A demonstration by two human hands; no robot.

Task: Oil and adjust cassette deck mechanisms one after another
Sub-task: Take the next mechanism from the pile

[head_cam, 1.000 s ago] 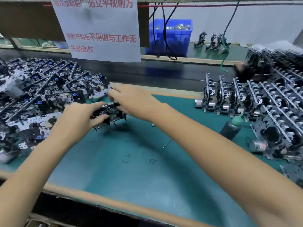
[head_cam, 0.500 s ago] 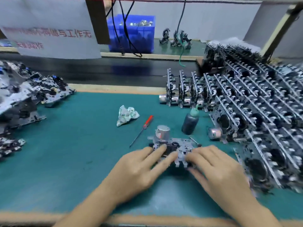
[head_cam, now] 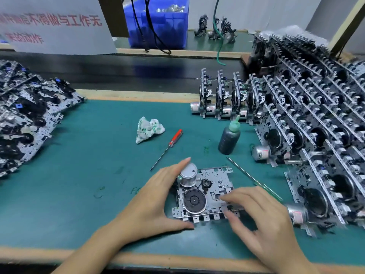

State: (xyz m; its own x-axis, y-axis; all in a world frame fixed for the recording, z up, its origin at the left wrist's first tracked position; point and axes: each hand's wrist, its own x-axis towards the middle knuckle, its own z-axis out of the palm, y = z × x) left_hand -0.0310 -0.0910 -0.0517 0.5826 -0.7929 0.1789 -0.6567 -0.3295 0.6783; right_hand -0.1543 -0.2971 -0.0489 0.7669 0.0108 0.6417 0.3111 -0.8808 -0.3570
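- Head view: the cassette mechanism (head_cam: 205, 194) lies flat near the desk's (head_cam: 79, 175) front edge, with bare mat to its left.
- The left hand (head_cam: 156, 202) grips its left side; the right hand's (head_cam: 262, 218) curled fingers pinch its right front corner.
- Just behind it lie a red screwdriver (head_cam: 167, 148), an oil bottle (head_cam: 230, 136) and a crumpled rag (head_cam: 149, 129); a green screwdriver (head_cam: 254, 178) lies just right.
- Stacked mechanisms (head_cam: 316, 135) crowd the right edge, and a pile (head_cam: 25, 115) the left edge.

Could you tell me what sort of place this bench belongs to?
Probably an electronics assembly line: stacked cassette mechanisms, a green work mat, an oil bottle, and a conveyor belt behind.
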